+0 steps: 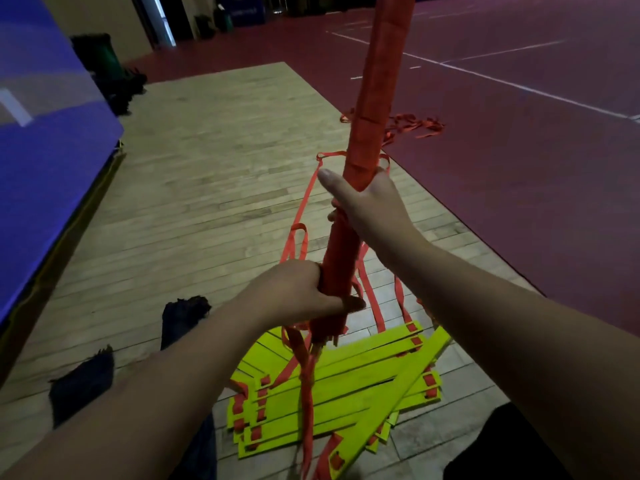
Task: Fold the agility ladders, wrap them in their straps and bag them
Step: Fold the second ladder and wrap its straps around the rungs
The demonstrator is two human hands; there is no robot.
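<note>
Orange rungs, stacked into one long, nearly upright bundle [379, 81], were held in both hands. The left grip [294, 292] was curled round its lower part, and the right grip [370, 206] was wrapped round it just above, thumb raised. Loose orange straps [298, 242] dangled beside it. Below, a folded yellow ladder [329, 393] lay heaped on the wooden floor [207, 168].

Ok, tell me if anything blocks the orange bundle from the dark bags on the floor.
Nothing visible does. The left hand and right hand grip the bundle upright; the bags lie left of it on bare floor.
</note>
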